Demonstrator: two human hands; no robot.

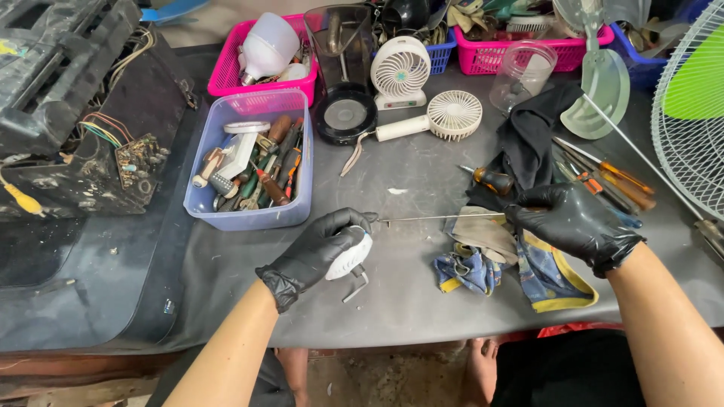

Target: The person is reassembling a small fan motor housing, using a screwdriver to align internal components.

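The left hand (320, 247) grips a white device (350, 256) on the counter (407, 301), below the tool tub (249, 162). The right hand (573, 218) pinches a thin rod (441, 218) running between both hands, right of the tub.

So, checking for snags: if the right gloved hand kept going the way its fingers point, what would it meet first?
Probably the crumpled beige rag just left of the right hand, though depth is unclear.
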